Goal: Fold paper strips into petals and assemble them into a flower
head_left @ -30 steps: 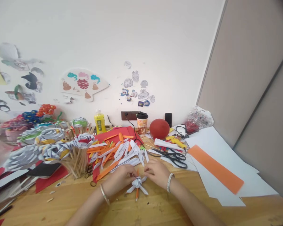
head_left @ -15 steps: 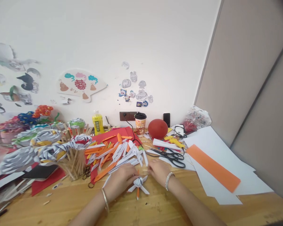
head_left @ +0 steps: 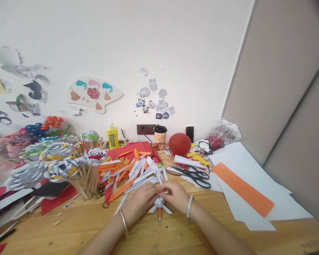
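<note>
A small folded-paper flower [head_left: 158,202], white with an orange strip toward me, lies on the wooden table between my hands. My left hand [head_left: 144,197] is closed at its left and far side, fingertips pinching its folded paper. From the right, my right hand [head_left: 175,195] comes in with thumb and forefinger pinched on a thin pale stick, just above the flower's far edge. The fingertips of both hands nearly meet there and partly cover the flower. Behind them spreads a pile of folded paper strips [head_left: 142,170] in white and orange.
Black scissors [head_left: 199,177] and a yellow glue gun [head_left: 200,160] lie right of the pile. A lidded cup [head_left: 160,140], a red balloon [head_left: 180,144] and a yellow bottle [head_left: 113,137] stand behind. White sheets [head_left: 244,191] cover the right; paper flowers on sticks [head_left: 61,168] crowd the left.
My right hand has moved left to the flower, bringing its fingertips beside those of my left hand. The view has shifted slightly.
</note>
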Demonstrator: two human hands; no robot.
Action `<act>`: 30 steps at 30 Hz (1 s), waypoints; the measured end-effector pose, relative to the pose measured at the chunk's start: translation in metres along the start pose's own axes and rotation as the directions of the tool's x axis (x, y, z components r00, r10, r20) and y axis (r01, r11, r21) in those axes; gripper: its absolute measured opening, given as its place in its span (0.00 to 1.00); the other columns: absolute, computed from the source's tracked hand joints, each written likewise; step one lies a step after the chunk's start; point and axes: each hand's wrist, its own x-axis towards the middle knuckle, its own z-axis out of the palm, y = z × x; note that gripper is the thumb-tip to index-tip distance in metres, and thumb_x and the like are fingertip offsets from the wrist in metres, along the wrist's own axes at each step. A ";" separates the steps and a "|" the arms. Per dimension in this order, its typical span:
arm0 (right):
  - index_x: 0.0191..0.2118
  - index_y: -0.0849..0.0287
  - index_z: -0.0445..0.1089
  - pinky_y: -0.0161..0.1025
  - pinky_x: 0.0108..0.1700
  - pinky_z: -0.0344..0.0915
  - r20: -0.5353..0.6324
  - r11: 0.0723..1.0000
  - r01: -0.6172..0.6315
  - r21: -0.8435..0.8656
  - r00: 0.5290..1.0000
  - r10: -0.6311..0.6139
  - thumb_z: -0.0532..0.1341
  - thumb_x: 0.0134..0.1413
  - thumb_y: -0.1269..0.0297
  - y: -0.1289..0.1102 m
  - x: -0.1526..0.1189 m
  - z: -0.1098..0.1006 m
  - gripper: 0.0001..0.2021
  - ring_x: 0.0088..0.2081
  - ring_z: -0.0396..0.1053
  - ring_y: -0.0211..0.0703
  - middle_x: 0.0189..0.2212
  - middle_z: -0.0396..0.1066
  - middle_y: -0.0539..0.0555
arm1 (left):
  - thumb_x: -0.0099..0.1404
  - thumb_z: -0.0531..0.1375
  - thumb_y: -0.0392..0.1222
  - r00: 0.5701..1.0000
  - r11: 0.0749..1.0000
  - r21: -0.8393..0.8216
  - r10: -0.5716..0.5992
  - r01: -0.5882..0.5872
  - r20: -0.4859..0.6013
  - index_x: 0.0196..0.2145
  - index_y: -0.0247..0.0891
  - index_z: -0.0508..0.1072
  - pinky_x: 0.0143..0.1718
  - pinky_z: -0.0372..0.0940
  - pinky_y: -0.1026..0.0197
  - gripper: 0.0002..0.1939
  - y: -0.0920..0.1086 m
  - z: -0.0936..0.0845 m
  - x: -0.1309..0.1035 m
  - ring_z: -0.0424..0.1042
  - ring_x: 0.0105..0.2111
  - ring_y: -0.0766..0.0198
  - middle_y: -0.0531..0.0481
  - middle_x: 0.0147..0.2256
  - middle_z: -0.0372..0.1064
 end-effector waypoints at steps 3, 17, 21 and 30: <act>0.27 0.59 0.71 0.32 0.35 0.58 -0.029 1.000 0.007 -0.022 1.000 -0.007 0.62 0.46 0.74 0.001 0.001 0.002 0.03 0.32 0.66 0.39 0.26 0.70 0.49 | 0.67 0.51 0.38 1.000 0.999 0.022 0.031 -0.031 -0.006 0.34 0.37 0.71 0.35 0.64 0.63 0.10 -0.002 0.002 -0.001 0.67 0.33 0.63 0.48 0.31 0.68; 0.25 0.62 0.70 0.32 0.30 0.59 -0.031 0.926 -0.173 0.335 0.980 0.195 0.57 0.50 0.66 0.008 0.004 0.014 0.08 0.25 0.64 0.36 0.20 0.67 0.48 | 0.65 0.51 0.33 1.000 0.995 0.104 0.000 0.000 0.006 0.43 0.39 0.67 0.36 0.65 0.60 0.10 0.001 -0.003 -0.006 0.66 0.36 0.61 0.47 0.36 0.67; 0.22 0.62 0.68 0.32 0.28 0.59 0.037 0.903 -0.170 0.395 0.985 0.169 0.57 0.51 0.62 0.005 0.003 0.007 0.12 0.23 0.62 0.35 0.17 0.64 0.47 | 0.63 0.50 0.30 0.997 0.990 0.138 0.028 -0.038 0.067 0.42 0.38 0.67 0.36 0.65 0.60 0.12 0.003 -0.006 -0.005 0.66 0.36 0.61 0.46 0.37 0.66; 0.35 0.61 0.61 0.30 0.19 0.49 0.156 0.741 -0.294 0.604 0.955 0.252 0.56 0.48 0.56 0.011 0.004 0.020 0.13 0.14 0.53 0.31 0.12 0.61 0.42 | 0.64 0.49 0.31 0.981 0.960 0.259 0.061 -0.108 0.184 0.41 0.37 0.67 0.36 0.65 0.58 0.11 -0.003 -0.005 -0.002 0.65 0.35 0.59 0.45 0.36 0.67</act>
